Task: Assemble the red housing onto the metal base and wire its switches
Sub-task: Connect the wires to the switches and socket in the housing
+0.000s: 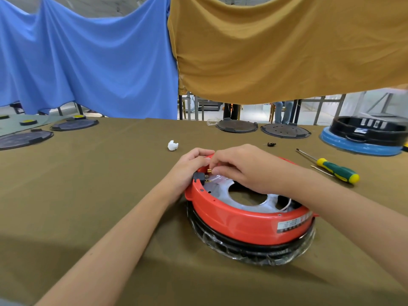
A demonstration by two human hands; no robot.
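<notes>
The red housing [242,221] sits on the bench [88,195], near its middle and close to the person, seated over a black ring wrapped in clear film [254,252]. Inside the housing, a pale metal base [223,193] with a large round opening is visible. A black switch [199,176] is mounted in the housing wall at the far left side, with brass terminals [207,178] pointing inward. The left hand [189,167] grips the housing rim from outside at the switch, fingers curled over the edge. The right hand [245,168] reaches over the housing from the right; its fingers are pressed together and pinch a small brass connector [209,171] just beside the switch terminals. Whether the connector touches a terminal cannot be told. A white wire [289,205] shows inside the housing at the near right. A label [291,225] is fixed to the outer wall at the near right. To the right on the bench lies a screwdriver [331,168] with a green and yellow handle. A crumpled white scrap [172,145] and a small black part [271,144] lie beyond the housing. Dark round plates [237,126] line the far edge, and a blue and black unit [364,138] stands at the far right. Blue cloth [88,58] and tan cloth [287,47] hang behind.
</notes>
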